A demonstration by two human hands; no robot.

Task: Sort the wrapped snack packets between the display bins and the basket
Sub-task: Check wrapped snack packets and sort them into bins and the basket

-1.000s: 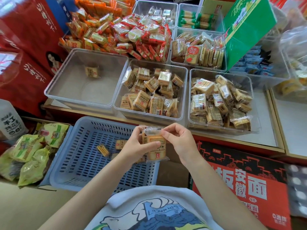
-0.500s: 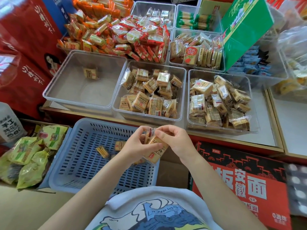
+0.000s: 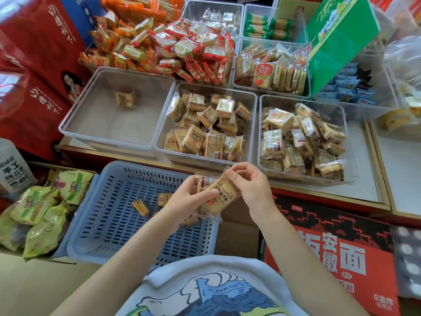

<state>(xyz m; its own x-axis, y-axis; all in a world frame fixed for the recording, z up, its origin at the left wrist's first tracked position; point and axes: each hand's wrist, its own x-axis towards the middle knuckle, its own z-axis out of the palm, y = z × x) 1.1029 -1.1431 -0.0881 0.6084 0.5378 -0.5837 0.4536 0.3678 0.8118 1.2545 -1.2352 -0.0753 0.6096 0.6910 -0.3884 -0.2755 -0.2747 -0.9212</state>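
Both hands pinch the packet, long axis running one to seven o'clock; right hand grips its upper corner, left hand lower.

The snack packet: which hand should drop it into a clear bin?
Probably the right hand. It pinches the snack packet at its top, nearest the middle clear bin; the left hand sits lower, over the blue basket.

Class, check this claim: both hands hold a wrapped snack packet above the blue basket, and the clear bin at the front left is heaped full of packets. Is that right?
Not quite. The head view shows the left hand and right hand holding the snack packet above the blue basket, but the front-left clear bin is nearly bare: only a single packet lies in it.
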